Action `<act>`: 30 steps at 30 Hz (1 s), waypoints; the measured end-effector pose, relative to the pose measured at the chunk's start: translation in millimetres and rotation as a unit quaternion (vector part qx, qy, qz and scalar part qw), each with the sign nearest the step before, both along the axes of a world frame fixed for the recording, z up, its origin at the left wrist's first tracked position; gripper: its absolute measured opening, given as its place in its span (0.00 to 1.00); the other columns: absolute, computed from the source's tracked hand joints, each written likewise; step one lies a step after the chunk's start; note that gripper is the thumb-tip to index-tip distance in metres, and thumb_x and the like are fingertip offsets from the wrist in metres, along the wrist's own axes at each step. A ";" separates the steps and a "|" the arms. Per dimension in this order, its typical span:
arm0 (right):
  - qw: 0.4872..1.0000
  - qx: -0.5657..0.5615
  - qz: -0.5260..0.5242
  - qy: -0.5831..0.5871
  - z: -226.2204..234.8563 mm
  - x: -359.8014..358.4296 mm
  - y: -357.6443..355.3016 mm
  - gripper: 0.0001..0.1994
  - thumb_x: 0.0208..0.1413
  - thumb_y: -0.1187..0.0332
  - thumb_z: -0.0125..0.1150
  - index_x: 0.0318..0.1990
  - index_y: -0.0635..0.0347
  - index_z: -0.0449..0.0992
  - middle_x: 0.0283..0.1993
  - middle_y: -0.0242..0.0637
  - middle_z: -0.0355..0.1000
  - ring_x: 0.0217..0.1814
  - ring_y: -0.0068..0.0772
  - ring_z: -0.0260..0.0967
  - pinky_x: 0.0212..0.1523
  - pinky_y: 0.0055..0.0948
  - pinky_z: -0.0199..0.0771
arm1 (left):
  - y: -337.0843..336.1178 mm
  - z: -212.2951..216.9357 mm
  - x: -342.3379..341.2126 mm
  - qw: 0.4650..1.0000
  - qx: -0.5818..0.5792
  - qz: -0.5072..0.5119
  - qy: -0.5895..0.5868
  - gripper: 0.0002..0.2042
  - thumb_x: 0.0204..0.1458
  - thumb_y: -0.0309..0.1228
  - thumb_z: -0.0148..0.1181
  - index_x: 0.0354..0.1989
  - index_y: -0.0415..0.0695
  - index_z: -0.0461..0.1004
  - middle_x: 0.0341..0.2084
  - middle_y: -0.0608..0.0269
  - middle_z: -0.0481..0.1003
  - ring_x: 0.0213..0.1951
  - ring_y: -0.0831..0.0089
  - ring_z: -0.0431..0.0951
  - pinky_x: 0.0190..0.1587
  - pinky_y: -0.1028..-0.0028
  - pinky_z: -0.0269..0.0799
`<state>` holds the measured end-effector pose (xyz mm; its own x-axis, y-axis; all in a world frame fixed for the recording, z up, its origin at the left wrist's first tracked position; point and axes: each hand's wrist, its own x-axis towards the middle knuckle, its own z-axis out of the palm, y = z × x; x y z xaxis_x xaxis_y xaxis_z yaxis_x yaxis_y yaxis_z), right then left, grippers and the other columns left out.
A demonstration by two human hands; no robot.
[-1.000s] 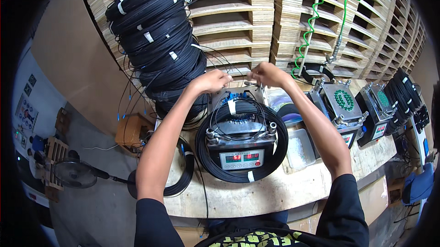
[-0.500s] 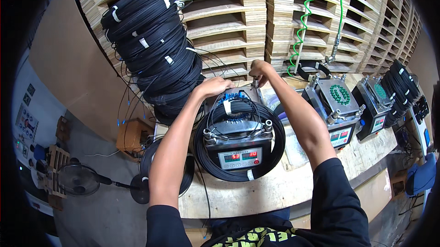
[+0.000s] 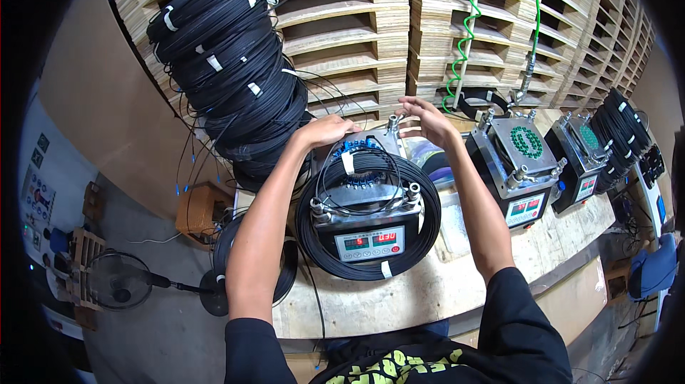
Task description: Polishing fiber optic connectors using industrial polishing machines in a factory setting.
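Note:
In front of me on the bench stands a fibre polishing machine [image 3: 370, 240] with a lit red display and metal corner posts. A coil of black cable [image 3: 426, 223] hangs around it, with blue connectors [image 3: 359, 146] seated in its top plate. My left hand [image 3: 325, 129] is closed at the far left corner, its fingertips hiding whatever they grip. Just right of the far right clamp knob [image 3: 392, 124], my right hand [image 3: 430, 121] is open, fingers apart, holding nothing.
Tall stacks of black cable coils [image 3: 228, 63] rise at the left, before wooden pallets [image 3: 325, 44]. Two similar machines [image 3: 515, 163] [image 3: 581, 163] stand to the right. Green air hoses [image 3: 467, 34] hang behind. A fan [image 3: 121, 278] stands on the left floor.
My right hand has let go of the far right knob, opened, and moved slightly right. The left hand stays at its corner. The machine's display reading has changed.

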<state>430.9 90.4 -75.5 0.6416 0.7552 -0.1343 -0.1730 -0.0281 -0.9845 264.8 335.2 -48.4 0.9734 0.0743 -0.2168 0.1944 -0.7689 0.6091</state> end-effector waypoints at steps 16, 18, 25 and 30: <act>0.975 0.210 0.039 0.058 -36.4 0.6 -1.1 0.21 0.64 0.71 0.59 0.63 0.63 0.66 0.47 0.39 0.75 0.42 0.23 0.72 0.43 0.22 0.75 | -33.6 22.7 -11.2 0.993 0.118 -0.030 -0.009 0.25 0.69 0.46 0.34 0.65 0.52 0.70 0.62 0.61 0.72 0.63 0.69 0.70 0.68 0.70 0.55; 0.971 0.229 0.033 0.061 -31.4 -18.1 8.9 0.22 0.64 0.70 0.60 0.63 0.63 0.66 0.48 0.39 0.75 0.42 0.23 0.74 0.43 0.23 0.76 | -9.9 7.6 -12.0 0.999 0.050 -0.016 0.012 0.25 0.68 0.47 0.33 0.64 0.54 0.71 0.60 0.64 0.74 0.62 0.69 0.71 0.69 0.68 0.52; 0.980 0.193 0.034 0.011 -47.5 19.8 10.7 0.15 0.63 0.63 0.63 0.52 0.64 0.77 0.33 0.28 0.73 0.34 0.19 0.71 0.36 0.17 0.70 | -31.0 19.0 0.6 0.997 0.067 -0.023 0.025 0.24 0.66 0.49 0.36 0.64 0.60 0.71 0.60 0.65 0.74 0.62 0.68 0.71 0.68 0.67 0.53; 0.997 0.040 0.047 -0.048 -36.2 14.1 10.8 0.20 0.64 0.55 0.61 0.53 0.62 0.76 0.32 0.25 0.69 0.32 0.16 0.68 0.33 0.14 0.62 | -18.6 10.2 -0.3 0.999 0.001 -0.037 0.029 0.24 0.66 0.49 0.35 0.64 0.61 0.72 0.60 0.65 0.74 0.63 0.68 0.70 0.69 0.66 0.51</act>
